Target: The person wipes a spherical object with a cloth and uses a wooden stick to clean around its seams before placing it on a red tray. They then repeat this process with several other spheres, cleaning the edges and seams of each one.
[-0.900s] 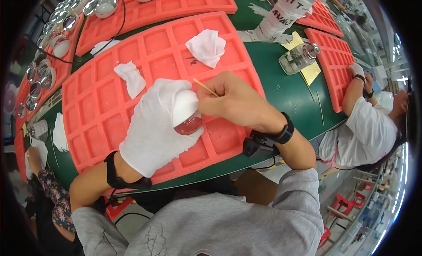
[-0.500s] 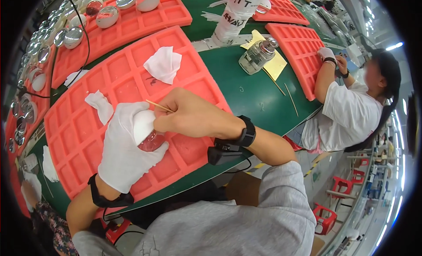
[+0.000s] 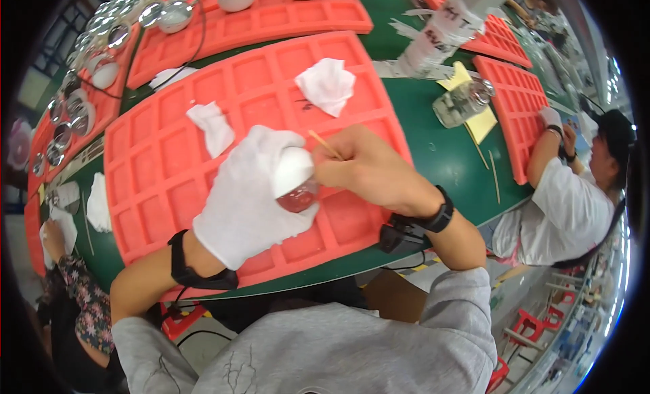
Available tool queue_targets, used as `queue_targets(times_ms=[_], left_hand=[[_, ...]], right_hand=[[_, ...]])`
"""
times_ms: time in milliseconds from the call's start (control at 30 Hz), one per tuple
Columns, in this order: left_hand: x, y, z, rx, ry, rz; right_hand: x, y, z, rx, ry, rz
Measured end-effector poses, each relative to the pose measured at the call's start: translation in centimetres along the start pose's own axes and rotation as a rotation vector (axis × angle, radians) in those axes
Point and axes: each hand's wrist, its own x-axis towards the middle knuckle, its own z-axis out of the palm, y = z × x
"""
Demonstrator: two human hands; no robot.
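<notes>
My left hand (image 3: 250, 198), in a white fabric glove, holds the round workpiece (image 3: 292, 173), white above and glossy reddish below, above the red foam tray (image 3: 160, 189) with rectangular pockets. My bare right hand (image 3: 371, 169) pinches a thin tan wooden stick (image 3: 326, 144) between closed fingers, beside the workpiece; tip contact cannot be determined. Change: the camera view has swung, shifting the whole bench within it. Both grips match those half a second ago; I judge the same step continues.
</notes>
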Motion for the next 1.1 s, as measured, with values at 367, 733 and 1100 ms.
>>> queue_targets(times_ms=[367, 733, 1100], left_hand=[[0.2, -0.3, -0.5, -0.062, -0.043, -0.064], [0.4, 0.0, -0.6, 0.027, -0.068, -0.069], [0.1, -1.0, 0.4, -0.001, -0.017, -0.003]], right_hand=[[1.0, 0.2, -0.9, 0.24, -0.109, 0.129], [0.5, -0.4, -0.5, 0.224, -0.066, 0.119], [0.3, -0.2, -0.9, 0.341, -0.095, 0.205]])
